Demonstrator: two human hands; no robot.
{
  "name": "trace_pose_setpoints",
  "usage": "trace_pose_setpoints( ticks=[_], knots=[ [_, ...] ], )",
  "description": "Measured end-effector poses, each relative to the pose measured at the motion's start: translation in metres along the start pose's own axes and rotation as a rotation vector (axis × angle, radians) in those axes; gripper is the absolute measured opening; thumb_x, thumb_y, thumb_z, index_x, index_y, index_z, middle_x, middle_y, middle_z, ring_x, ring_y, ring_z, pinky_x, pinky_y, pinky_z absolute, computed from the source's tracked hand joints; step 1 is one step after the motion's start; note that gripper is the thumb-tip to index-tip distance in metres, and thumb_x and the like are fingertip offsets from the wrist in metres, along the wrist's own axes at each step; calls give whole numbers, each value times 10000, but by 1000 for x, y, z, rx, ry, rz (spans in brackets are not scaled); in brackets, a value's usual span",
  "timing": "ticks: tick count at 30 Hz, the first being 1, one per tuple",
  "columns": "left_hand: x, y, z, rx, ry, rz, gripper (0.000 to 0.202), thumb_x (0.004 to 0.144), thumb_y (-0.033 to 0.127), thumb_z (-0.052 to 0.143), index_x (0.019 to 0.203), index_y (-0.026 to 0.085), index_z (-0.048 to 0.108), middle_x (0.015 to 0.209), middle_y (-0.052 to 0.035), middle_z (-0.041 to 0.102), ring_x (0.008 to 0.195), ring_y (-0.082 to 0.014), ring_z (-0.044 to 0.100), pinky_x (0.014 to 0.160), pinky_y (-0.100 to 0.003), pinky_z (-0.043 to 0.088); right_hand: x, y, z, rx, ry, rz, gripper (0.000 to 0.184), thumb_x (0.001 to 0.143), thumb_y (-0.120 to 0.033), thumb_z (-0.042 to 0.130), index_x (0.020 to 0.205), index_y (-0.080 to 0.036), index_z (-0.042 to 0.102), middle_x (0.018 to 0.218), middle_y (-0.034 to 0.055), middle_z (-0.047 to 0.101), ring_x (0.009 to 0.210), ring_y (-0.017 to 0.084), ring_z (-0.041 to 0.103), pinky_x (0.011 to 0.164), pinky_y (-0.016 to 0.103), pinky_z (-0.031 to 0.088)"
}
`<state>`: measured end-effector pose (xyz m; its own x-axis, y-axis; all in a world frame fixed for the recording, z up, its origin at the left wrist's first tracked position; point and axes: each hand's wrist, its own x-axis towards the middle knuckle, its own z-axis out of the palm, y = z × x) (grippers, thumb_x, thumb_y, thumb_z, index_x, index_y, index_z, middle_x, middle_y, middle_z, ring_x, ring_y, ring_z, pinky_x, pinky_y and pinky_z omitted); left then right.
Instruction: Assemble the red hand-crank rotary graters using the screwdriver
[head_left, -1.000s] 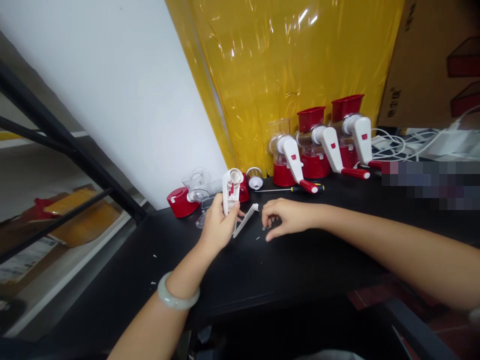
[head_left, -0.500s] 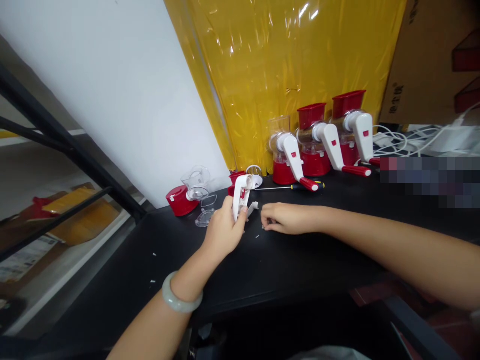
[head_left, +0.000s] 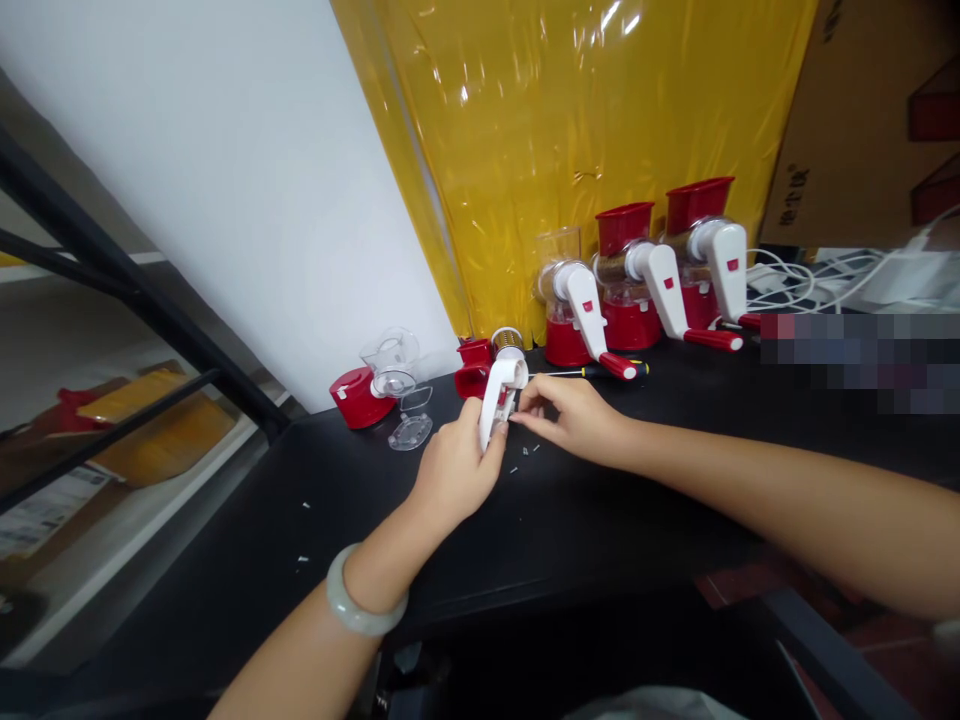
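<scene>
My left hand is wrapped round a white plastic crank handle and holds it upright over the black table. My right hand is pinched right beside the handle's lower part, fingertips touching it; what they pinch is too small to make out. Tiny white bits lie on the table just below both hands. A pale bangle sits on my left wrist.
Three assembled red-and-white crank grinders stand at the back against yellow plastic sheeting. A screwdriver lies before them. To the left are a red base, clear plastic parts, a red piece. Cables lie far right.
My left hand carried the white handle rightwards and tilted it. My right hand rose from the table, closed into a pinch and came up against the handle. The loose white strip is hidden.
</scene>
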<state>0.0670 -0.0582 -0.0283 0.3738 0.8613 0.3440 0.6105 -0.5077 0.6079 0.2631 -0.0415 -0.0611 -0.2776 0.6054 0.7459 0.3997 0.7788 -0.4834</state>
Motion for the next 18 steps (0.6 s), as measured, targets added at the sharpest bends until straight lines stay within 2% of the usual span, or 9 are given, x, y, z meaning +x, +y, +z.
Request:
trace_pose_setpoints(
  ticks=[7,18],
  knots=[
    [-3,8,2,284,-76,1,156,922,375,479,960,226,505,813,-48,689,703,-232,674,622,-296,458,-3,-4,2,-133,4,-90,138,878,-295,628,830,-185,560,733,1,622,639,104,582,588,220,451],
    [-5,10,2,329,-82,13,159,933,373,460,955,220,496,790,-46,685,676,-219,669,600,-287,453,-3,-6,0,-188,47,-188,131,884,-268,624,817,-182,551,733,2,611,648,104,561,600,222,440]
  ],
)
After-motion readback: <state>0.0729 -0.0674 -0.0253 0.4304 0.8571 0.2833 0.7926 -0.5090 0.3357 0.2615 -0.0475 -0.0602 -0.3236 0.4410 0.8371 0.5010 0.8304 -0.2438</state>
